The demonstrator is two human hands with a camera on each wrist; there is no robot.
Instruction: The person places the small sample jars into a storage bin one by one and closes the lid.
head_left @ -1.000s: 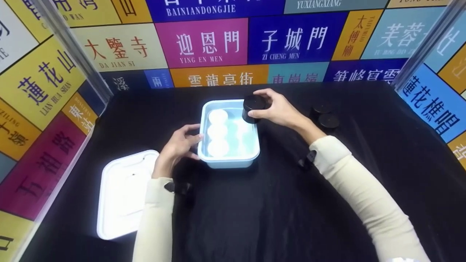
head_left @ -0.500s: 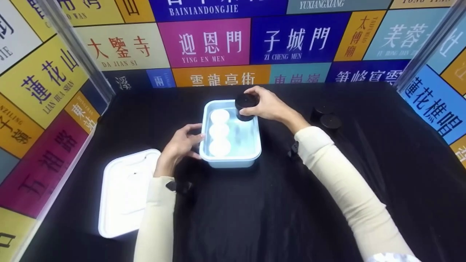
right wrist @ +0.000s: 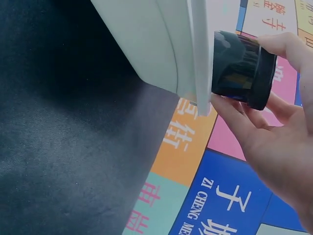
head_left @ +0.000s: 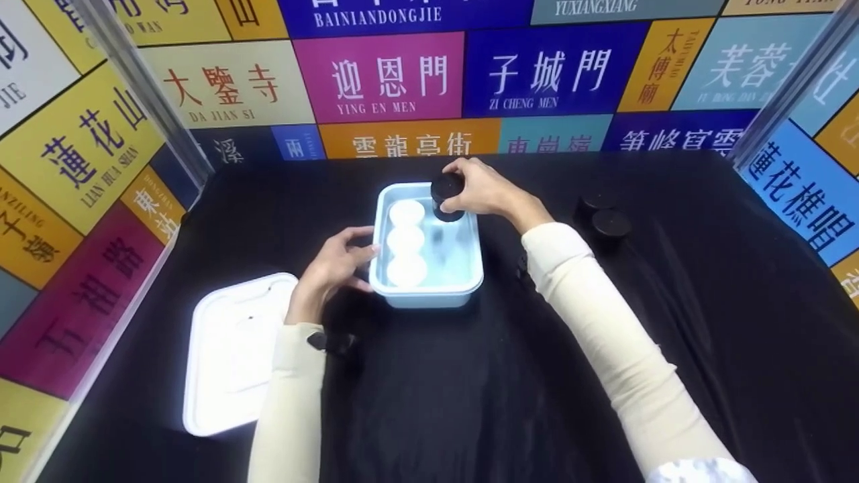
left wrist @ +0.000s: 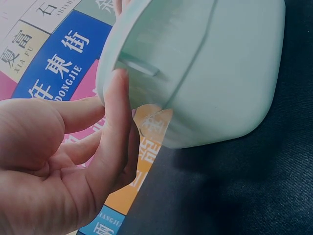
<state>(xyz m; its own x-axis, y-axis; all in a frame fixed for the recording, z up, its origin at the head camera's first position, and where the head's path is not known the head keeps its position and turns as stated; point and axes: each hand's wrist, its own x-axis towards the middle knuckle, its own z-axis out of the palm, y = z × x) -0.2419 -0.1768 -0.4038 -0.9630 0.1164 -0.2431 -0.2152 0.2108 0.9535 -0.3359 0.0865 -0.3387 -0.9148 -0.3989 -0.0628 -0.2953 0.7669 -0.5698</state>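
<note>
A pale blue plastic tub [head_left: 470, 285] [left wrist: 210, 73] [right wrist: 156, 49] sits mid-table on the black cloth. Three white-lidded jars [head_left: 405, 240] stand in a row along its left side. My right hand [head_left: 483, 191] [right wrist: 279, 147] grips a black jar [head_left: 447, 196] [right wrist: 242, 68] by its lid and sides and holds it over the tub's far right corner, partly below the rim. My left hand [head_left: 332, 268] [left wrist: 73, 161] rests with straight fingers against the tub's left wall.
A white tub lid [head_left: 231, 352] lies flat at the left front. Two more black jars [head_left: 607, 225] stand on the cloth to the right of the tub. Coloured sign panels wall in the table on three sides.
My right hand has carried the black jar leftward and down into the tub's far right corner. The left hand has stayed on the tub's left wall.
</note>
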